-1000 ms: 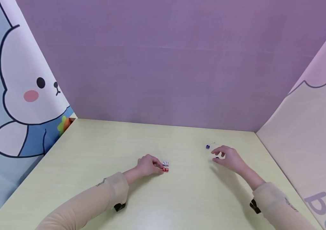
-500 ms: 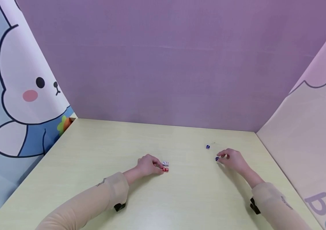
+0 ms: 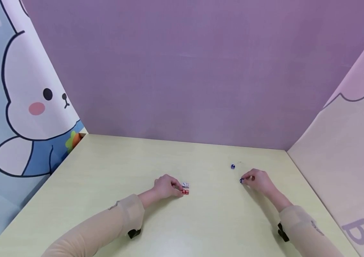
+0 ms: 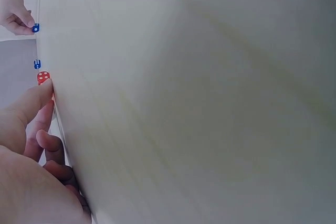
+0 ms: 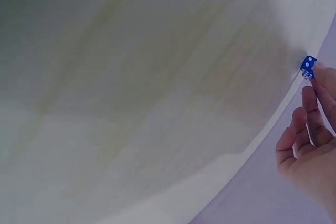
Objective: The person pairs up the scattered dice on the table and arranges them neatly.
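My left hand [image 3: 166, 186] has its thumb and index finger at the left side of a small dice cluster, holding it. Two red dice [image 3: 185, 192] sit at the near side of this cluster. Two white dice [image 3: 185, 185] show directly behind them in the head view. In the left wrist view the thumb tip lies against a red die [image 4: 43, 77]. Over to the right, my right hand [image 3: 260, 181] pinches a blue die [image 5: 308, 66] between thumb and index finger, close to the table. A second blue die [image 3: 233, 166] rests farther back, apart from both hands.
The pale wooden table [image 3: 130, 153] ends at a purple backdrop [image 3: 182, 78]. Printed cloth panels stand along both sides, with a cartoon rabbit [image 3: 37, 92] on the left one. A faint mark [image 3: 239, 162] lies beside the farther blue die.
The right hand, spread over the nearer blue die a second ago, has closed thumb and finger on it and shifted it slightly left. The left hand stays at the red and white dice.
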